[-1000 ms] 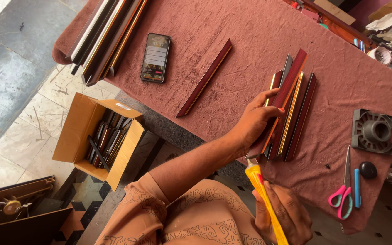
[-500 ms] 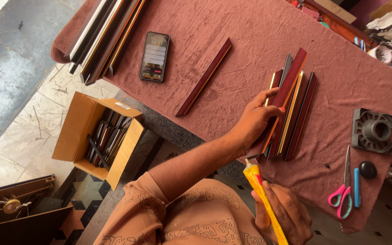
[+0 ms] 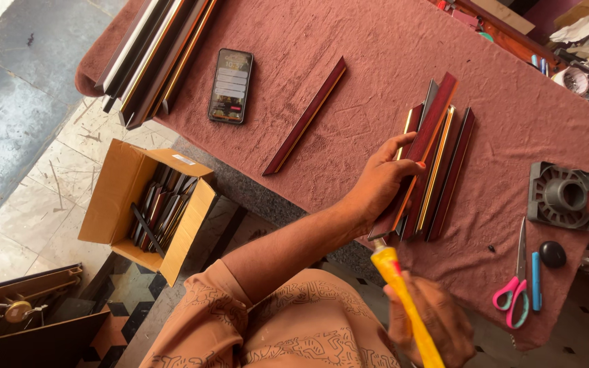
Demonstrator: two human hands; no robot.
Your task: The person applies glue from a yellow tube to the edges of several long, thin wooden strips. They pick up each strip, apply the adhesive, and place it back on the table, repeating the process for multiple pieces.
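Note:
My left hand (image 3: 382,182) grips a dark red frame moulding strip (image 3: 425,144) and holds it tilted over a small stack of similar strips (image 3: 444,178) lying on the maroon cloth of the table (image 3: 376,48). My right hand (image 3: 432,320), low in the view near my body, is closed around a yellow tube (image 3: 403,298) whose nozzle end points up toward the near end of the held strip. One more dark red strip (image 3: 307,114) lies apart on the cloth to the left.
A phone (image 3: 230,86) lies on the cloth near a bundle of long mouldings (image 3: 151,54) at the table's left end. Pink scissors (image 3: 514,285), a blue pen (image 3: 535,271), a black knob (image 3: 552,253) and a grey corner clamp (image 3: 559,196) sit right. A cardboard box (image 3: 116,197) of offcuts stands on the floor.
Almost nothing differs. My right hand with the yellow tube has shifted very slightly; my left hand keeps the same hold on the strip.

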